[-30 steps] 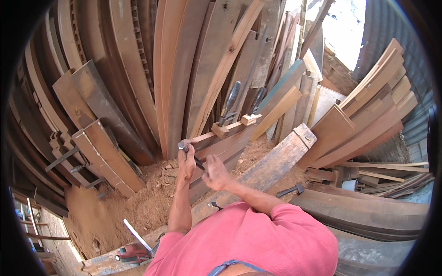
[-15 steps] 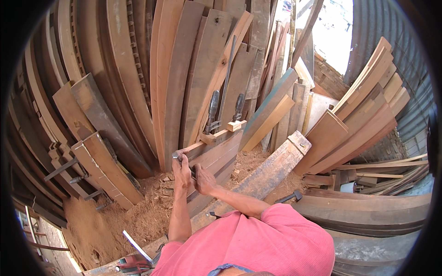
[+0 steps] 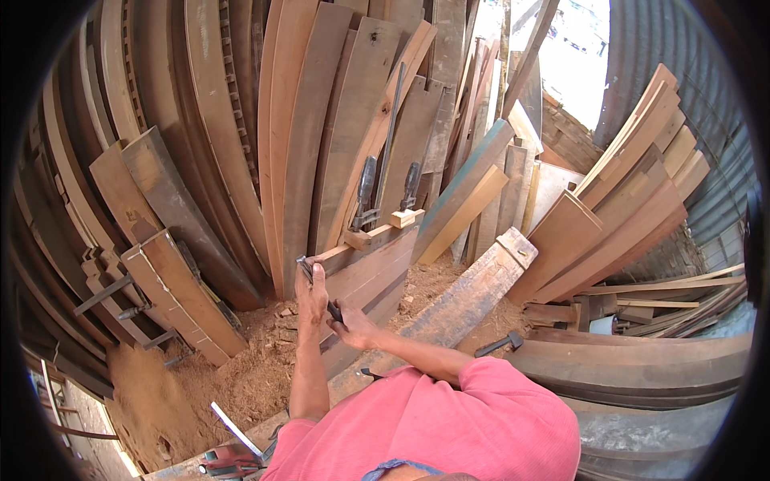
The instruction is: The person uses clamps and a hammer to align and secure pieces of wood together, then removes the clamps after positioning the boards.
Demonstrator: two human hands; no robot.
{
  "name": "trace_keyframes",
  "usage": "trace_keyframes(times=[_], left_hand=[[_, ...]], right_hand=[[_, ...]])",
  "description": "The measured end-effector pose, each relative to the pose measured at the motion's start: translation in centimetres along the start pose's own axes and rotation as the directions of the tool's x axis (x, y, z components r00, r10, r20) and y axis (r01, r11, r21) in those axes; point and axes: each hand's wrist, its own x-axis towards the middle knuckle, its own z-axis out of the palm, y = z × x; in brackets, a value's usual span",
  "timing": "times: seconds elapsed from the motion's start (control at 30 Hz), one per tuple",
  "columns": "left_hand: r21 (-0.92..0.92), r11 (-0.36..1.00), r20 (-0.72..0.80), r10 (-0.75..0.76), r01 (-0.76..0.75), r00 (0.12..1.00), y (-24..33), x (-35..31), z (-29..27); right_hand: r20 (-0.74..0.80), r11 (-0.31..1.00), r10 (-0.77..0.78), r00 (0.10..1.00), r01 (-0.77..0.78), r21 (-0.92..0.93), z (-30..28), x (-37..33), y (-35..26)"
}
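Observation:
A wide reddish-brown wooden panel (image 3: 361, 280) stands on edge before me, its top edge running away to the right. At its near left end my left hand (image 3: 313, 301) is closed around a metal bar clamp (image 3: 303, 263), whose metal end shows above my fingers. Just right of it and lower, my right hand (image 3: 355, 329) grips a dark handle (image 3: 334, 311), seemingly this clamp's; the link between them is hidden. Farther along the panel's top, two bar clamps with dark handles, one left (image 3: 366, 188) and one right (image 3: 411, 183), sit over small wooden blocks (image 3: 406, 217).
Tall boards (image 3: 301, 128) lean at the back, and more planks (image 3: 618, 216) lean at right. A worn bench plank (image 3: 457, 297) runs beneath the panel, with a hammer (image 3: 501, 345) beside it. Sawdust (image 3: 168, 401) covers the floor. A red power tool (image 3: 228, 462) lies at lower left.
My right hand has moved slightly down and apart from the left, baring more of the dark handle. My left hand has shifted a little left, its fingers turned around the metal end.

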Motion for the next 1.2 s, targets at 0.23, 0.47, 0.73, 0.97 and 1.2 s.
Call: trace_keyframes(times=[0.23, 0.47, 0.73, 0.97, 1.2], left_hand=[[-0.037, 0.994, 0.025, 0.102, -0.101, 0.994, 1.4, -0.5, -0.7], [0.102, 0.994, 0.037, 0.045, -0.048, 0.998, 2.0, 0.0, -0.3], [0.176, 0.983, 0.028, 0.057, -0.061, 0.998, 1.6, 1.7, -0.5], [0.232, 0.964, 0.03, 0.129, -0.132, 0.991, 2.1, 3.1, -1.8], [0.335, 0.938, 0.161, 0.033, -0.086, 0.986, 3.2, 3.2, -1.8]], right_hand=[[-0.068, 0.91, 0.081, 0.994, -0.046, 0.411, -5.1, -3.5, -5.0], [-0.001, 0.591, 0.191, 0.982, -0.115, 0.798, -12.1, -7.2, -5.3], [0.227, 0.331, 0.316, 0.921, -0.331, 0.883, -13.3, -12.2, 0.5], [0.446, 0.192, 0.297, 0.844, -0.51, 0.839, -10.1, -9.2, 0.3], [0.631, -0.077, 0.196, 0.751, -0.629, 0.773, -8.2, -9.5, -3.5]])
